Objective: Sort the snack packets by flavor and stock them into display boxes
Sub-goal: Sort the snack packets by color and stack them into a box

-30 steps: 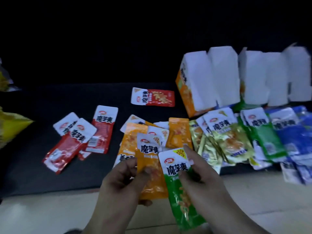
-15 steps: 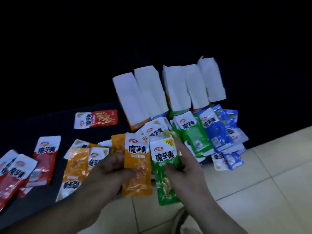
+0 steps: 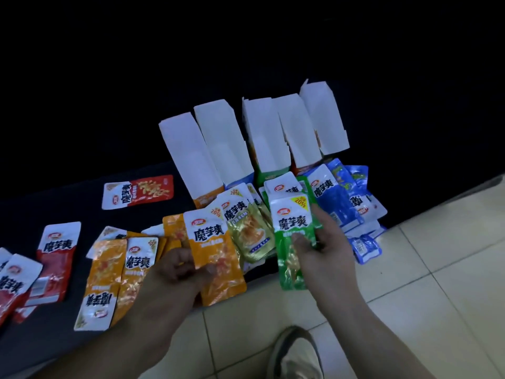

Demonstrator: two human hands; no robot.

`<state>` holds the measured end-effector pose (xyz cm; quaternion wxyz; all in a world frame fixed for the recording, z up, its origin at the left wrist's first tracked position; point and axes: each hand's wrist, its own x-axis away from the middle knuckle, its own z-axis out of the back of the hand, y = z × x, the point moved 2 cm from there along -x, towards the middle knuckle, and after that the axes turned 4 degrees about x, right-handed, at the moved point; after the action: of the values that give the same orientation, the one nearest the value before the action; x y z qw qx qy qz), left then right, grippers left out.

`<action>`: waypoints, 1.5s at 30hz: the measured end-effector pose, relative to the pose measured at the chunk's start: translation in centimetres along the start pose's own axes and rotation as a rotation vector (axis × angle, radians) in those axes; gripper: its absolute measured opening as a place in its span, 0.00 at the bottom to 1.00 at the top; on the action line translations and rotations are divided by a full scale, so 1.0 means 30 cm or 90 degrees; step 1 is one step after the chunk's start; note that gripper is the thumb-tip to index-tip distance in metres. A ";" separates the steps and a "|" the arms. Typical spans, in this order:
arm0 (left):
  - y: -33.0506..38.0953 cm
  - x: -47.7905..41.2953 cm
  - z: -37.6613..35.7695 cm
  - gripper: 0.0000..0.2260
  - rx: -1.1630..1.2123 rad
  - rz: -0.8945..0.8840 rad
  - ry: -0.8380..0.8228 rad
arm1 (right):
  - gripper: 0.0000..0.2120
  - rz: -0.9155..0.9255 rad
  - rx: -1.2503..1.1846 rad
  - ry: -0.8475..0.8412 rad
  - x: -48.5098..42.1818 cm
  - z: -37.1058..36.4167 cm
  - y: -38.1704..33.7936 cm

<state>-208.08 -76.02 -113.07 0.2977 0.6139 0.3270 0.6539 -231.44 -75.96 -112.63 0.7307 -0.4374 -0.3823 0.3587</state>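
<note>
Just in front of the row of white display boxes (image 3: 254, 140), the left hand (image 3: 177, 272) pinches an orange packet (image 3: 216, 258) upright while the right hand (image 3: 325, 247), fingers curled, grips a green packet (image 3: 292, 236) beside it.

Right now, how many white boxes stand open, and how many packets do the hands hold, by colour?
White boxes: 5
Orange packets, in the left hand: 1
Green packets, in the right hand: 1
Total: 7

Two hands at lower centre each hold a snack packet: the left hand (image 3: 180, 265) pinches an orange packet (image 3: 216, 258), the right hand (image 3: 326, 248) grips a green packet (image 3: 292, 236). White display boxes (image 3: 226, 140) stand above, upper centre.
</note>
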 end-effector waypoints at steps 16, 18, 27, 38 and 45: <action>-0.113 0.013 0.088 0.11 -0.015 0.083 -0.032 | 0.23 0.367 0.525 0.197 -0.246 -0.054 0.031; -0.096 0.012 0.132 0.11 -0.018 0.067 -0.032 | 0.20 0.432 0.438 0.142 -0.164 -0.096 -0.008; -0.043 -0.069 0.328 0.08 -0.098 -0.034 0.101 | 0.11 0.271 0.199 -0.335 0.124 -0.415 -0.025; -0.142 -0.079 0.677 0.12 -0.566 -0.297 0.201 | 0.15 0.610 0.512 -0.374 0.192 -0.668 -0.024; -0.215 -0.136 0.936 0.44 -0.617 0.035 0.339 | 0.19 0.582 0.510 -0.461 0.273 -0.904 -0.072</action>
<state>-179.88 -73.57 -119.74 0.4362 0.2283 0.0366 0.8696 -203.67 -79.61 -117.47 0.4387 -0.1047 -0.2179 0.8655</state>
